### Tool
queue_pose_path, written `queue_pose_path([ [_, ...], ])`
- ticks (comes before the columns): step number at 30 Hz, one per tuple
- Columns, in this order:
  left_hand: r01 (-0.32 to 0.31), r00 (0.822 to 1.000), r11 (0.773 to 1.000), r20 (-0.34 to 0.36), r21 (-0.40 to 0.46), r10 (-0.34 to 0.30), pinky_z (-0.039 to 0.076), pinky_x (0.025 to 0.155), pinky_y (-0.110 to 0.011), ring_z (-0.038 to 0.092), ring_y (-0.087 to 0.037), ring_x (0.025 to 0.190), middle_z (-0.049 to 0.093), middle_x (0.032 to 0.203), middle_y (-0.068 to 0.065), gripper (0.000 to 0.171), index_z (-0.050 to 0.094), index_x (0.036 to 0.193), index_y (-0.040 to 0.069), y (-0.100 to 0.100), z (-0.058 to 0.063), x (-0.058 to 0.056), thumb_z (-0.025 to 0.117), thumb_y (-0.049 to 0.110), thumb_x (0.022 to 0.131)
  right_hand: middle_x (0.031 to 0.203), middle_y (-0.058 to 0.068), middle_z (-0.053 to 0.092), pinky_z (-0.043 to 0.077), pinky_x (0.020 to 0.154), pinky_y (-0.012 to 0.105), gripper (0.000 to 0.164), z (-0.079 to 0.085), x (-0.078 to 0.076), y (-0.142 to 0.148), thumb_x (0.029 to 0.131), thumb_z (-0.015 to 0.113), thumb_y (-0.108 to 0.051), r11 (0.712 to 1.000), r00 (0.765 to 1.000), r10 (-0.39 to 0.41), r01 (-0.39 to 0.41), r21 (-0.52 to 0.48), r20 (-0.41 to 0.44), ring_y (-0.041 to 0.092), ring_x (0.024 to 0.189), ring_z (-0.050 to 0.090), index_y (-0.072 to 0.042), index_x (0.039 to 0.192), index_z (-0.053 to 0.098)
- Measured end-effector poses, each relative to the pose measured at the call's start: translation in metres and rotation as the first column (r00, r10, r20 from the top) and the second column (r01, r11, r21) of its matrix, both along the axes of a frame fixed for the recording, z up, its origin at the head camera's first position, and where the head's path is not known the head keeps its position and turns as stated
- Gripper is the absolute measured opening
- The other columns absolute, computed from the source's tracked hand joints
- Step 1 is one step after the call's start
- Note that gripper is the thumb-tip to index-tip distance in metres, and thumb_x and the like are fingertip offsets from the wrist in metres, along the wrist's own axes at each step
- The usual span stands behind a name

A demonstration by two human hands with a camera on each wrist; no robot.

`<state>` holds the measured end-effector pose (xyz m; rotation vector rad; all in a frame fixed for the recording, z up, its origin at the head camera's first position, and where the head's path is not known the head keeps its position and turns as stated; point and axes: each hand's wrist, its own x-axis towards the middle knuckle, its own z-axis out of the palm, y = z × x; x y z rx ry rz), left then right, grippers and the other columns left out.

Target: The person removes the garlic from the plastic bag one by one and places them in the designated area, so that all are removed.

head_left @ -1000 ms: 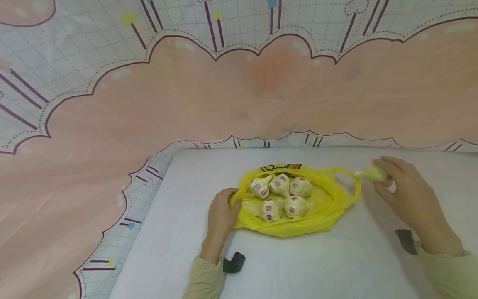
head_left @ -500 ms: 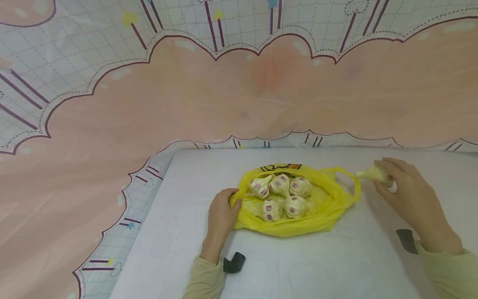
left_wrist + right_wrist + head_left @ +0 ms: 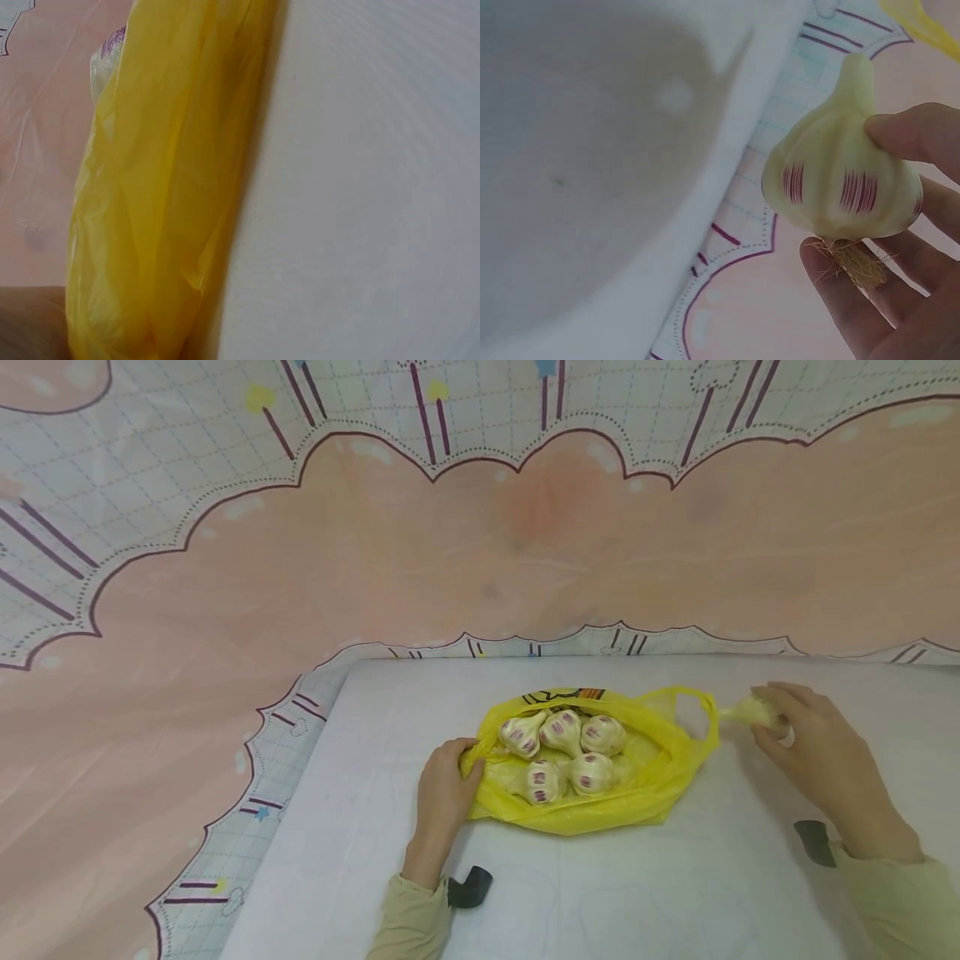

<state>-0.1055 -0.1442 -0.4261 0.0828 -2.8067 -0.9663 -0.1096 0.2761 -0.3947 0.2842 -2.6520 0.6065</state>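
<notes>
A yellow plastic bag (image 3: 585,820) lies on the white table, its mouth spread wide. Inside it sit several white garlic bulbs (image 3: 592,774) with purple streaks. My left hand (image 3: 444,793) grips the bag's left edge between thumb and fingers. To the right of the bag, my right hand (image 3: 821,747) pinches one more garlic bulb (image 3: 844,165) above the table, its stem pointing at the bag's right handle loop (image 3: 711,714). Dry brown roots (image 3: 855,262) hang at that bulb's base in the right wrist view. In the left wrist view the bag's side covers most of the held edge.
The white table (image 3: 637,893) extends in front of the bag and to both sides. Behind it and along its left hangs a pink and white patterned cloth (image 3: 450,552). A black wrist piece (image 3: 471,887) shows by the left sleeve, another (image 3: 816,843) by the right.
The bag's right handle loop has drawn back a little to the left, and the held bulb's stem has shifted slightly right and down with my right hand. My left hand stays put.
</notes>
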Motion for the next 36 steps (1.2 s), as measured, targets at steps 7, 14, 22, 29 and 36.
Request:
queue_pose_path([
  [7,-0.002,1.0,1.0,0.007,0.005,0.002,0.049,0.101,-0.046,0.062,-0.032,0.116,0.068,0.121,-0.013,0.031,0.068,0.12,0.005,0.001,0.001,-0.001,0.071,0.015,0.092,0.128,0.028,0.053,0.047,0.071,0.059,0.051,-0.008,-0.003,0.006,0.081,0.074,0.001,1.0,0.999,0.012,-0.012,0.009,0.046,0.039,0.093,0.053,0.004,0.129,0.056],
  [14,-0.003,1.0,1.0,0.015,0.004,0.003,0.049,0.102,-0.046,0.061,-0.032,0.117,0.068,0.121,-0.013,0.031,0.068,0.121,0.005,0.0,-0.001,-0.001,0.07,0.015,0.092,0.127,0.029,0.051,0.045,0.074,0.06,0.05,-0.015,-0.006,0.009,0.085,0.072,-0.001,1.0,0.991,0.004,-0.005,0.008,0.131,0.04,0.095,0.052,0.005,0.13,0.054],
  [22,-0.004,1.0,1.0,0.003,-0.001,0.004,0.05,0.1,-0.046,0.062,-0.031,0.115,0.068,0.12,-0.012,0.031,0.068,0.12,0.006,0.0,-0.001,-0.002,0.071,0.015,0.091,0.131,0.032,0.049,0.043,0.081,0.066,0.049,-0.016,-0.008,0.009,0.086,0.071,-0.001,1.0,0.988,0.01,-0.009,-0.007,0.157,0.046,0.103,0.051,0.006,0.131,0.052],
  [29,-0.003,1.0,1.0,0.001,-0.004,0.003,0.05,0.099,-0.045,0.062,-0.031,0.114,0.069,0.119,-0.012,0.03,0.069,0.12,0.006,0.0,-0.001,-0.001,0.071,0.015,0.091,0.134,0.035,0.046,0.038,0.091,0.072,0.05,-0.016,-0.009,0.007,0.087,0.069,0.0,1.0,0.983,0.022,-0.019,-0.017,0.181,0.054,0.117,0.043,0.007,0.133,0.051],
  [36,-0.002,1.0,1.0,-0.002,-0.004,0.002,0.051,0.099,-0.045,0.063,-0.031,0.113,0.069,0.119,-0.012,0.03,0.069,0.119,0.005,0.0,0.0,-0.001,0.072,0.015,0.091,0.137,0.035,0.043,0.035,0.094,0.074,0.052,-0.017,-0.008,0.006,0.087,0.069,-0.001,1.0,0.985,0.023,-0.021,-0.014,0.174,0.057,0.122,0.039,0.003,0.135,0.05],
])
